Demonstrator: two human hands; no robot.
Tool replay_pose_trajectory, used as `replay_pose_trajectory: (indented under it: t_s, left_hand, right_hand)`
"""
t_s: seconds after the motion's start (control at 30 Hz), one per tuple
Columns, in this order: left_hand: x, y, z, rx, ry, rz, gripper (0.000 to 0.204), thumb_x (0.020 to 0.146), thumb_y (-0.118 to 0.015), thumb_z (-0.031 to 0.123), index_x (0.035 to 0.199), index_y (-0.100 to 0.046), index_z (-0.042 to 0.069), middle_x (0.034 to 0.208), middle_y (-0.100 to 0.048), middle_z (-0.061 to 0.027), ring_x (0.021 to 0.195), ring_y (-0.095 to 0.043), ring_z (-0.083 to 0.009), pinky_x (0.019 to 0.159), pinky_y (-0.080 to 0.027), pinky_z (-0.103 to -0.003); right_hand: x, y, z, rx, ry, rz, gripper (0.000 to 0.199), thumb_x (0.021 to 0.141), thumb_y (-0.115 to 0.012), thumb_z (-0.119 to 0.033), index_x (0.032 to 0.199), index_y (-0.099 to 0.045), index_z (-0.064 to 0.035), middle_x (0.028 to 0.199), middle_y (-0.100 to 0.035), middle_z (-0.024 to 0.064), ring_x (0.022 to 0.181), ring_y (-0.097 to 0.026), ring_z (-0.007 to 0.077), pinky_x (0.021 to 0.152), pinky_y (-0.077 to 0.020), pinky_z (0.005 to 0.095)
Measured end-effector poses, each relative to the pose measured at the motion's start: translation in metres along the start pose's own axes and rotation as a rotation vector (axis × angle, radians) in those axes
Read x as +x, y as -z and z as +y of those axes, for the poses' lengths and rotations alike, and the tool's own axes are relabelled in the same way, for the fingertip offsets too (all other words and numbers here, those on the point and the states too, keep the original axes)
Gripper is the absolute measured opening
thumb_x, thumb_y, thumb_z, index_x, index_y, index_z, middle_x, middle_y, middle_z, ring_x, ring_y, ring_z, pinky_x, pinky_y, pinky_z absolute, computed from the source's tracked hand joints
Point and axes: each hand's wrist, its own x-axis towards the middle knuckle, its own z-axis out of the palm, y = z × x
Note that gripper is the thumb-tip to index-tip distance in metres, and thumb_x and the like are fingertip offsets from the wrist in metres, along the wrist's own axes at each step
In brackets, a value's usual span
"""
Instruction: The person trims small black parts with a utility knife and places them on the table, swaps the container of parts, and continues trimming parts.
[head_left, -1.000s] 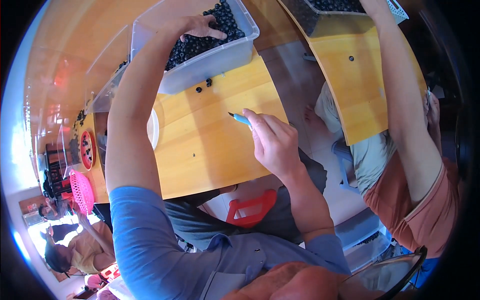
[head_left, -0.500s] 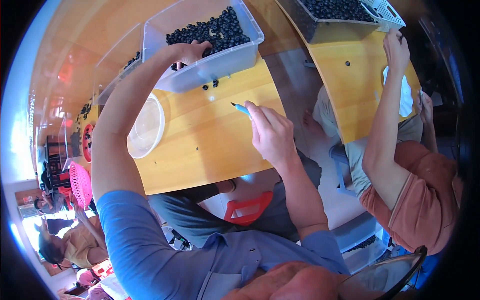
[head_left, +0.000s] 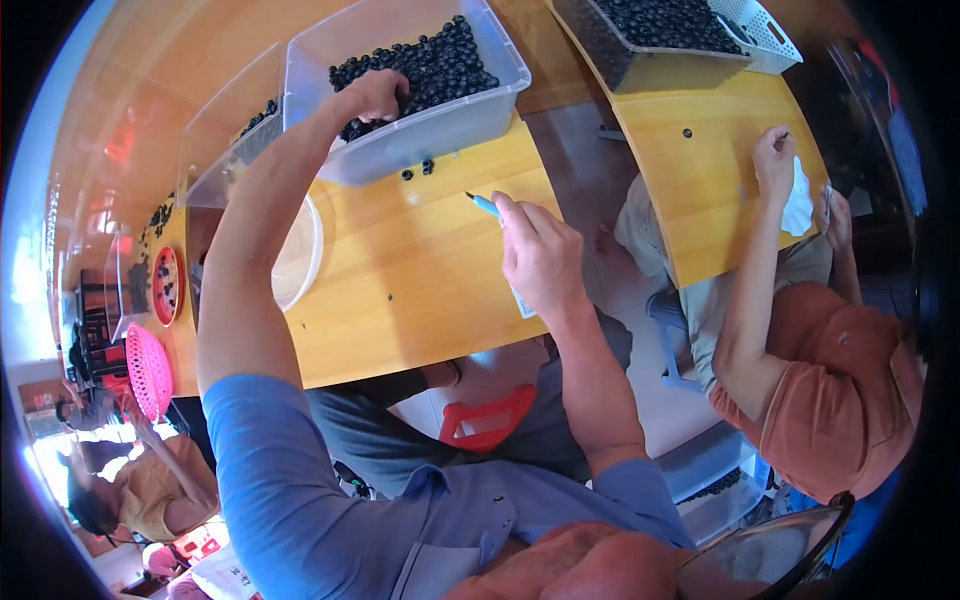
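My left hand [head_left: 372, 95] reaches into a clear plastic tub [head_left: 420, 150] heaped with small dark round berries [head_left: 440, 60]; its fingers are curled among them and what they hold is hidden. My right hand [head_left: 540, 250] rests on the yellow wooden table [head_left: 420, 280], shut on a thin blue-tipped tool [head_left: 482, 204] that points left toward the tub. A few loose berries [head_left: 420, 168] lie on the table just in front of the tub.
A round clear bowl [head_left: 300, 255] sits under my left forearm. A second clear tub [head_left: 225, 150] stands to the left, with a red dish [head_left: 165, 285] and pink basket [head_left: 148, 370] beyond. On the right, another person's hand [head_left: 775, 160] works at a second table [head_left: 720, 190] beside another berry tub [head_left: 660, 30].
The view has shifted so the tub and tables sit lower in the picture. My left hand stays in the berries. The person on the right has pulled their arm back from the far tub.
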Motion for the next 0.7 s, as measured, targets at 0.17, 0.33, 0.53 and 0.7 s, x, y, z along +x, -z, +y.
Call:
replay_pose_trajectory:
  t_s: [0.17,0.33,0.53,0.7]
  left_hand:
    - [-0.014,0.022,-0.025,-0.453,-0.012,0.118,0.026,0.072,-0.076,0.003,0.095,-0.067,0.01,0.069,-0.059,-0.0026,0.057,-0.058,-0.0138,0.044,-0.046,-0.028]
    - [-0.05,0.044,-0.026,-1.11,-0.057,0.257,0.026,0.08,-0.072,-0.003,0.1,-0.064,0.011,0.08,-0.063,-0.0045,0.064,-0.061,-0.0132,0.042,-0.039,-0.024]
    - [-0.124,0.064,-0.021,-1.577,-0.228,0.269,0.03,0.083,-0.068,-0.009,0.105,-0.062,0.01,0.095,-0.067,-0.0104,0.073,-0.064,-0.0175,0.042,-0.038,-0.02]
    - [-0.21,0.053,-0.022,-1.621,-0.33,0.297,0.026,0.087,-0.067,-0.006,0.106,-0.061,0.01,0.111,-0.061,-0.0111,0.082,-0.062,-0.0168,0.042,-0.037,-0.018]
  right_hand:
    - [0.003,0.0,-0.003,-0.02,0.03,0.017,0.035,0.084,-0.07,0.0,0.119,-0.07,-0.0037,0.084,-0.065,0.0067,0.079,-0.069,0.0249,0.067,-0.0566,0.0386]
    - [0.001,-0.002,0.001,-0.022,0.048,0.049,0.036,0.083,-0.071,-0.001,0.119,-0.07,-0.0048,0.084,-0.066,0.0077,0.08,-0.07,0.0263,0.068,-0.0571,0.0406]
    - [-0.001,-0.005,0.003,0.011,0.02,0.005,0.032,0.086,-0.069,-0.002,0.118,-0.07,-0.0061,0.085,-0.067,0.009,0.081,-0.07,0.0291,0.068,-0.0566,0.043]
    - [0.002,-0.008,-0.001,0.029,0.014,0.008,0.027,0.092,-0.065,-0.005,0.118,-0.07,-0.0067,0.089,-0.071,0.0111,0.081,-0.071,0.0327,0.069,-0.0564,0.0448]
